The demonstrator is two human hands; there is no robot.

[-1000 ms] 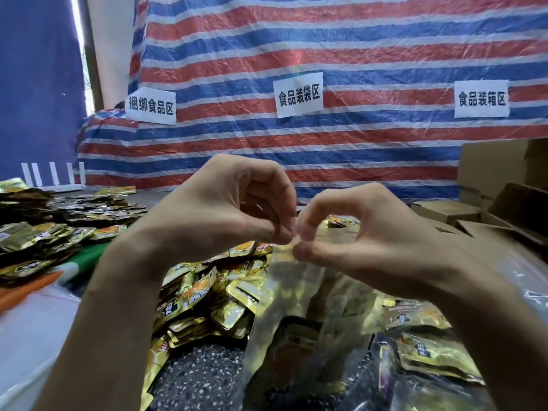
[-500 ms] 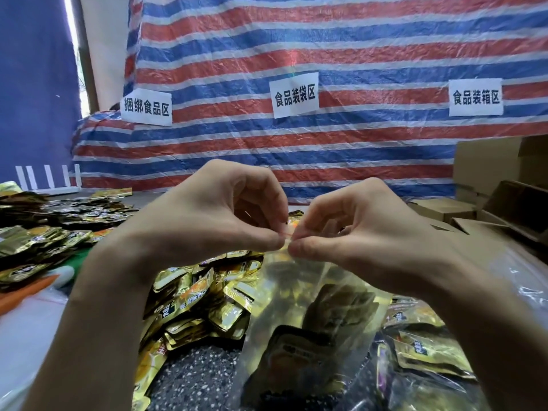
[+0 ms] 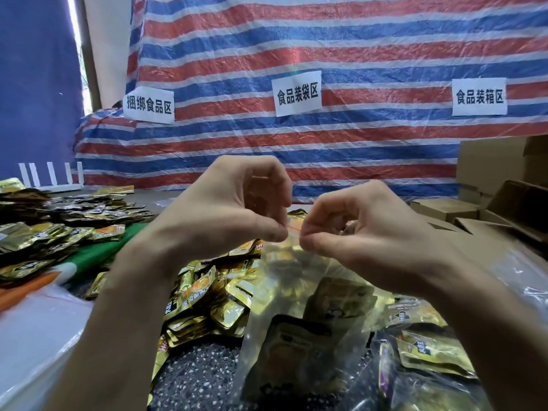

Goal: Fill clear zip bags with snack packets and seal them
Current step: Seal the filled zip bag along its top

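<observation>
Head cam: left hand (image 3: pixel 225 215) and right hand (image 3: pixel 364 232) are both pinching the red zip strip (image 3: pixel 293 228) of the clear zip bag (image 3: pixel 284 280), thumbs and forefingers curled, fingertips almost meeting. Bag is hanging just below both hands, carrying snack packets (image 3: pixel 296 351) inside. Under the left hand, loose packets (image 3: pixel 207 298) are lying piled; cardboard boxes (image 3: pixel 489 173) are sitting beyond the right hand.

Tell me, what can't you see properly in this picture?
Head view, the only one:
1. The seal of the zip bag: the left hand and right hand pinch it, hiding whether it is closed.
2. The packets inside: their print is blurred by the plastic.
3. The cardboard boxes: cut off by the right edge.
</observation>
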